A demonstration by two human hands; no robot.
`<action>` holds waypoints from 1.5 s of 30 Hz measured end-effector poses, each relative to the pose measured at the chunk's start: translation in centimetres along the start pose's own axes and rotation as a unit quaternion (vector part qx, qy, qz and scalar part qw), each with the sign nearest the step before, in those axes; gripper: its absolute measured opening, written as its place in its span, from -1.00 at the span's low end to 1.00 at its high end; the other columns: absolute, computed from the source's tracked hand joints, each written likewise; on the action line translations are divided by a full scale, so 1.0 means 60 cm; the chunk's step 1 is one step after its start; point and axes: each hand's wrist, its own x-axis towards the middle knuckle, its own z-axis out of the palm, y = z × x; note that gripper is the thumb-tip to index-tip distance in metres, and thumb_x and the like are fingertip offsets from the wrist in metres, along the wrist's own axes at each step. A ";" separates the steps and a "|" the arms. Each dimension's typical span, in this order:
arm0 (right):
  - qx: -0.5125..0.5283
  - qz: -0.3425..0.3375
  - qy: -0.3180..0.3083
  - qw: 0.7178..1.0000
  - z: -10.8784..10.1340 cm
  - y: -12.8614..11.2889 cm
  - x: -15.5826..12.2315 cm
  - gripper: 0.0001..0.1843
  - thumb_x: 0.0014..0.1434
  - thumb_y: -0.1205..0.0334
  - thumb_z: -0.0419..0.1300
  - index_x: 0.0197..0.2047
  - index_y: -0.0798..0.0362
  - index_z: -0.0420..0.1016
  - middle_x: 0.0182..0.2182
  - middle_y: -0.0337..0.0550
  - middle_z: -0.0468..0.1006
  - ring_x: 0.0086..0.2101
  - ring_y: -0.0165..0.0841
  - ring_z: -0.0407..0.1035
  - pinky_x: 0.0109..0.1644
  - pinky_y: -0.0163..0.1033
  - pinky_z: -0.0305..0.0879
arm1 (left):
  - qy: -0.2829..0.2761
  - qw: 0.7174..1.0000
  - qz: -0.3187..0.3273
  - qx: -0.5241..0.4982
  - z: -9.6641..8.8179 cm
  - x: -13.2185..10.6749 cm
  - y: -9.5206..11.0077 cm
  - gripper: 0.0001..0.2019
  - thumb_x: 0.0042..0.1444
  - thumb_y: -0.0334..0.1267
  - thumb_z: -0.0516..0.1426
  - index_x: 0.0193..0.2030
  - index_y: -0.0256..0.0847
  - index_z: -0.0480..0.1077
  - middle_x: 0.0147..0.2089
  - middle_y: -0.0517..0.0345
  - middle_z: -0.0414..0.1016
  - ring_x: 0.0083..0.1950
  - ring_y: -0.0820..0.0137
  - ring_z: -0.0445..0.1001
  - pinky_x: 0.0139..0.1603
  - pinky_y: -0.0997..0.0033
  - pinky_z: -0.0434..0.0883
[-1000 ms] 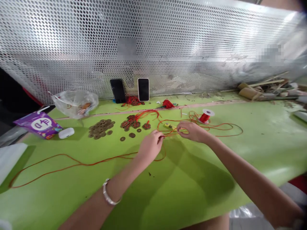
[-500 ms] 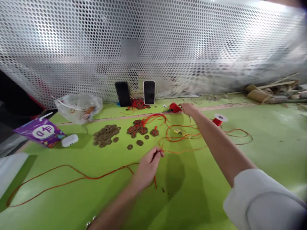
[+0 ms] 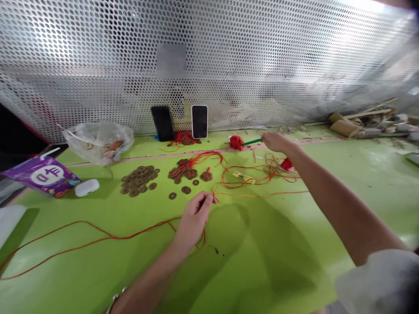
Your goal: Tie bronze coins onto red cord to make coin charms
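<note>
My left hand [image 3: 195,213] is over the middle of the green table, thumb and fingers pinched on a thin red cord [image 3: 214,194]. Loops of this cord hang below the hand and trail far left over the table. My right hand [image 3: 274,141] reaches to the back and is closed on one end of a slim green stick-like tool [image 3: 252,141]. Its other end meets a ball of red thread [image 3: 236,142]; whether they are joined I cannot tell. Near the left hand lie round coins with holes [image 3: 139,179] and coins tied with red cord [image 3: 183,170].
Two phones [image 3: 199,122] lean on the perforated metal screen. A yellow packet [image 3: 244,177] lies among cord loops, near a red spool [image 3: 286,164]. Left are a plastic bag [image 3: 98,141], a purple pouch [image 3: 44,176] and a white case [image 3: 87,187]. Wooden pieces [image 3: 347,125] lie far right.
My right hand has moved right from the red ball, with the green tool now showing between them. Cord around the spool has shifted. My left hand keeps its pinch, and the view has moved slightly.
</note>
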 end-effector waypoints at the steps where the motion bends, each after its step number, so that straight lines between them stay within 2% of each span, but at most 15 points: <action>1: 0.005 0.028 0.008 1.000 -0.006 0.011 -0.021 -0.74 0.32 0.18 0.03 -0.08 0.18 0.41 -0.17 -0.03 0.50 -0.18 -0.30 0.41 -0.06 -0.10 0.34 | 0.006 1.000 0.005 -0.009 0.000 0.000 0.000 -0.71 0.16 0.00 0.02 -0.37 -0.17 0.34 -0.58 0.32 0.07 -0.56 0.47 0.10 -0.54 0.48 0.09; 4: 0.035 0.093 0.037 0.994 -0.013 0.024 -0.092 -0.70 0.31 0.26 -0.09 -0.09 0.19 0.41 -0.26 0.15 0.53 -0.24 -0.15 0.44 -0.21 -0.14 0.28 | 0.020 0.998 0.028 -0.051 0.001 -0.003 0.001 -0.72 0.16 -0.01 0.05 -0.37 -0.17 0.36 -0.56 0.30 0.12 -0.51 0.46 0.17 -0.46 0.47 0.22; 7: 0.095 0.102 0.050 0.989 -0.006 0.002 -0.157 -0.69 0.29 0.22 -0.14 -0.08 0.10 0.36 -0.40 -0.02 0.53 -0.40 -0.23 0.43 -0.34 -0.23 0.24 | 0.026 0.994 0.042 -0.097 0.004 -0.005 0.001 -0.74 0.14 -0.04 0.09 -0.40 -0.18 0.37 -0.52 0.25 0.24 -0.43 0.43 0.28 -0.34 0.43 0.32; 9: 0.157 0.069 0.044 0.984 0.002 -0.031 -0.190 -0.73 0.27 0.18 -0.12 -0.19 0.04 0.36 -0.48 -0.15 0.50 -0.44 -0.31 0.41 -0.34 -0.27 0.26 | 0.036 0.991 0.048 -0.118 0.007 -0.004 -0.001 -0.74 0.13 -0.04 0.10 -0.41 -0.19 0.38 -0.44 0.19 0.34 -0.35 0.40 0.35 -0.25 0.40 0.36; 10: 0.271 0.034 0.037 0.961 0.005 -0.051 -0.203 -0.76 0.24 0.17 -0.10 -0.26 0.05 0.34 -0.51 -0.16 0.47 -0.44 -0.31 0.39 -0.32 -0.26 0.27 | 0.044 0.988 0.054 -0.135 0.009 -0.003 -0.002 -0.74 0.13 -0.04 0.11 -0.41 -0.19 0.38 -0.40 0.17 0.38 -0.31 0.39 0.37 -0.19 0.38 0.37; 11: 0.391 -0.003 0.022 0.920 0.008 -0.073 -0.216 -0.77 0.23 0.17 -0.10 -0.32 0.04 0.31 -0.52 -0.16 0.45 -0.43 -0.32 0.39 -0.29 -0.24 0.30 | 0.051 0.985 0.060 -0.156 0.010 -0.002 -0.002 -0.75 0.11 -0.05 0.13 -0.42 -0.18 0.38 -0.37 0.15 0.40 -0.26 0.37 0.39 -0.13 0.36 0.38; 13: 0.590 -0.074 -0.048 0.802 0.013 -0.119 -0.239 -0.82 0.21 0.17 -0.08 -0.34 0.04 0.25 -0.48 -0.16 0.45 -0.41 -0.34 0.39 -0.23 -0.21 0.33 | 0.066 0.972 0.070 -0.212 0.012 0.002 -0.003 -0.76 0.07 -0.06 0.17 -0.45 -0.18 0.40 -0.32 0.13 0.43 -0.16 0.33 0.42 -0.02 0.31 0.37; 15: 0.711 -0.104 -0.122 0.684 0.015 -0.162 -0.263 -0.91 0.20 0.22 -0.06 -0.27 0.03 0.18 -0.49 -0.23 0.43 -0.48 -0.38 0.37 -0.31 -0.21 0.33 | 0.077 0.957 0.072 -0.271 0.011 0.004 -0.002 -0.77 0.04 -0.09 0.21 -0.49 -0.18 0.40 -0.28 0.13 0.45 -0.09 0.31 0.43 0.07 0.27 0.35; 17: 0.756 -0.133 -0.193 0.611 0.016 -0.197 -0.287 -0.95 0.21 0.26 -0.08 -0.26 0.03 0.14 -0.53 -0.29 0.39 -0.55 -0.43 0.32 -0.34 -0.22 0.31 | 0.083 0.945 0.063 -0.309 0.009 0.007 -0.002 -0.78 0.03 -0.11 0.22 -0.50 -0.19 0.39 -0.22 0.14 0.47 -0.07 0.32 0.45 0.10 0.25 0.34; 18: 0.756 -0.145 -0.222 0.598 0.016 -0.209 -0.299 -0.95 0.22 0.26 -0.09 -0.27 0.03 0.13 -0.55 -0.31 0.36 -0.57 -0.45 0.28 -0.37 -0.25 0.29 | 0.087 0.941 0.058 -0.323 0.008 0.008 -0.002 -0.78 0.04 -0.12 0.22 -0.49 -0.19 0.38 -0.18 0.14 0.47 -0.07 0.33 0.46 0.10 0.25 0.34; 24: 0.681 -0.125 -0.322 0.646 0.015 -0.228 -0.349 -0.75 0.30 0.03 -0.05 -0.27 0.05 0.16 -0.55 -0.35 0.20 -0.59 -0.52 0.15 -0.54 -0.38 0.12 | 0.095 0.929 0.057 -0.353 0.004 0.013 -0.003 -0.77 0.04 -0.11 0.22 -0.48 -0.17 0.32 -0.11 0.14 0.50 0.04 0.27 0.45 0.13 0.24 0.32; 27: 0.622 -0.137 -0.308 0.707 0.013 -0.228 -0.354 -0.58 0.32 -0.14 -0.12 -0.35 0.05 0.16 -0.54 -0.30 0.23 -0.56 -0.51 0.17 -0.51 -0.37 0.15 | 0.095 0.935 0.068 -0.334 0.006 0.011 0.000 -0.79 0.06 -0.11 0.19 -0.45 -0.15 0.31 -0.05 0.13 0.52 0.10 0.24 0.43 0.14 0.21 0.31; 30: 0.573 -0.162 -0.274 0.755 0.012 -0.233 -0.353 -0.52 0.33 -0.16 -0.18 -0.41 0.04 0.15 -0.55 -0.27 0.27 -0.54 -0.49 0.18 -0.47 -0.37 0.17 | 0.086 0.935 0.078 -0.334 0.009 0.009 -0.001 -0.82 0.09 -0.12 0.18 -0.41 -0.13 0.33 -0.08 0.15 0.54 0.10 0.25 0.42 0.10 0.21 0.32; 37: 0.573 -0.137 -0.269 0.762 0.016 -0.235 -0.354 -0.52 0.34 -0.17 -0.20 -0.39 0.03 0.14 -0.57 -0.31 0.26 -0.57 -0.50 0.13 -0.48 -0.35 0.12 | 0.079 0.930 0.109 -0.343 0.009 0.012 -0.005 -0.82 0.10 -0.14 0.21 -0.44 -0.15 0.39 -0.32 0.20 0.46 -0.05 0.31 0.45 0.04 0.30 0.34; 45: 0.539 -0.153 -0.252 0.789 0.016 -0.237 -0.353 -0.53 0.35 -0.15 -0.23 -0.40 0.02 0.14 -0.59 -0.30 0.25 -0.58 -0.47 0.12 -0.47 -0.30 0.11 | 0.057 0.949 0.096 -0.295 0.013 0.004 -0.008 -0.82 0.12 -0.11 0.21 -0.43 -0.12 0.46 -0.30 0.22 0.44 -0.17 0.42 0.40 -0.11 0.47 0.36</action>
